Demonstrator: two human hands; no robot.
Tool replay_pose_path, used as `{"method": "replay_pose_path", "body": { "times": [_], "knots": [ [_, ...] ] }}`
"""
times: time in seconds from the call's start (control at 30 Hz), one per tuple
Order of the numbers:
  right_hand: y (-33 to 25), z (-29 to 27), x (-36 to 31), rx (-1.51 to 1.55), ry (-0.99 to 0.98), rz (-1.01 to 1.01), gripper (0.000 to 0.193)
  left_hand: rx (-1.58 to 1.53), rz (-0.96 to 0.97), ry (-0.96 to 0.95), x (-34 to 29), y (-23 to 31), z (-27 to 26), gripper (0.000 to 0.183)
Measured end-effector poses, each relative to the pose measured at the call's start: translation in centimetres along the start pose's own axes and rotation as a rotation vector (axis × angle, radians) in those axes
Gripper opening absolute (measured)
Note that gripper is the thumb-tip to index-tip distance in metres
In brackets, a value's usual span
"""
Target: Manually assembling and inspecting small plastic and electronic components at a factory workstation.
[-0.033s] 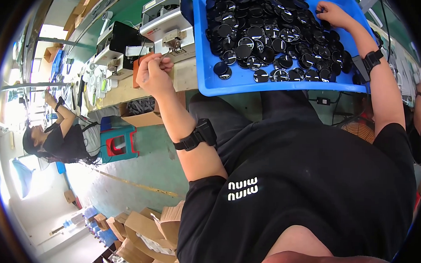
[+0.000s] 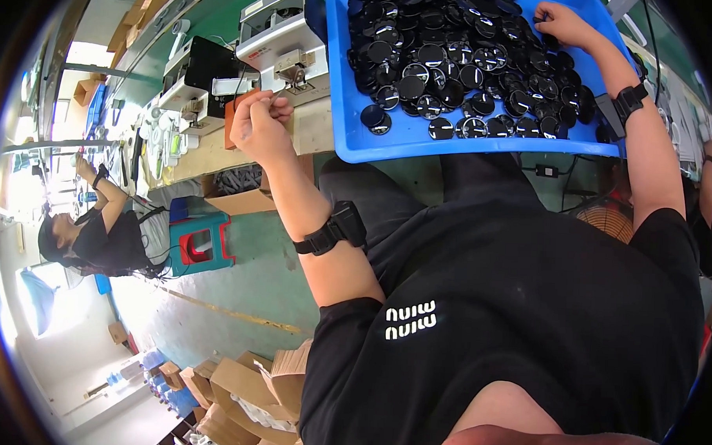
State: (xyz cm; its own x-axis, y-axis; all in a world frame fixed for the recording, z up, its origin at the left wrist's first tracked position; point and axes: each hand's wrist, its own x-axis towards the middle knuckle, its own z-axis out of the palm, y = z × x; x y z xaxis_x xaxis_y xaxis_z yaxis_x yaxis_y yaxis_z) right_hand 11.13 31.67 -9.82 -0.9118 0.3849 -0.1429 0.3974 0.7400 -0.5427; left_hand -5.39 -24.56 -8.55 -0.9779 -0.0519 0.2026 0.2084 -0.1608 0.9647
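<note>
A pale wooden tabletop (image 2: 316,128) stretches away to the left, with a green panel (image 2: 214,21) behind its far edge. Off the near edge, toward the left end, a teal stool with red trim (image 2: 208,228) stands on a grey-green floor (image 2: 264,270) crossed by a yellow stripe (image 2: 235,312). Strong white light washes out the far left. A white wall (image 2: 60,373) fills the lower left, and open cardboard boxes (image 2: 245,379) crowd the floor, well apart from the tabletop's near edge.

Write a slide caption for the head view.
Right hand at the black discs in a blue tray, left hand near a white bench machine.
</note>
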Motion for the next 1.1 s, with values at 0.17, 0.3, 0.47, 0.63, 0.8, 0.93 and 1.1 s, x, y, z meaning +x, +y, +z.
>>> {"method": "replay_pose_path", "body": {
  "times": [0.17,0.3,0.47,0.63,0.8,0.93,1.1],
  "knots": [
    [-0.1,-0.4,-0.3,-0.005,-0.002,0.009,0.015,0.046,0.021,-0.012,-0.6,-0.2,0.0,0.017],
    [-5.2,-0.8,-2.1,-0.242,-0.034,0.129,0.042,0.08,-0.042,0.033,-1.4,0.3,-0.1,0.021],
    [-2.5,-0.9,-1.1,-0.336,0.009,-0.024,0.039,0.048,-0.036,0.056,-2.0,0.8,0.6,0.023],
    [-2.6,-0.7,-0.9,-0.388,0.003,-0.022,0.034,0.083,-0.015,0.058,-2.3,0.9,0.7,0.022],
    [-0.3,0.5,-0.4,-0.041,0.043,-0.013,0.017,0.102,0.093,0.136,-2.1,2.3,1.0,0.018],
    [0.5,0.1,0.3,-0.044,-0.007,-0.035,0.017,0.192,0.039,0.042,-1.5,4.6,1.7,0.019],
    [0.2,0.2,0.1,-0.06,-0.021,-0.043,0.018,0.236,-0.02,0.066,-1.5,3.7,2.3,0.021]
  ]
}}
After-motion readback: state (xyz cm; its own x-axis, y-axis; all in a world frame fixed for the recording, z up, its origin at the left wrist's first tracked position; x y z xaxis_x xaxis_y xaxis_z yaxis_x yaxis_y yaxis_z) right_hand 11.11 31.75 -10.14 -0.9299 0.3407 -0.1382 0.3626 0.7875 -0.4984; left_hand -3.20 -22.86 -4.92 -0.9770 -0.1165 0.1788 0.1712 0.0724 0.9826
